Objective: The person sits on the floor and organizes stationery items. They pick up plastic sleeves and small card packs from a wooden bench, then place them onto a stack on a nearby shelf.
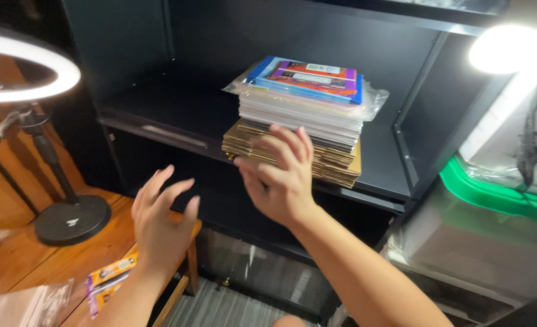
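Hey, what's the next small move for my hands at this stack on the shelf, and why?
Probably bring the left hand up to the stack. Only the right hand touches its cardboard base, while the left hangs open below the black shelf, so two-sided support seems safer.

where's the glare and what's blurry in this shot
Head view: the ring light at left and the lamp at top right are both blown out to white; the lamp washes out the wall beside it. The left hand is slightly motion-blurred, the right hand sharper against the stack. The black shelf interior stays dark with little detail.
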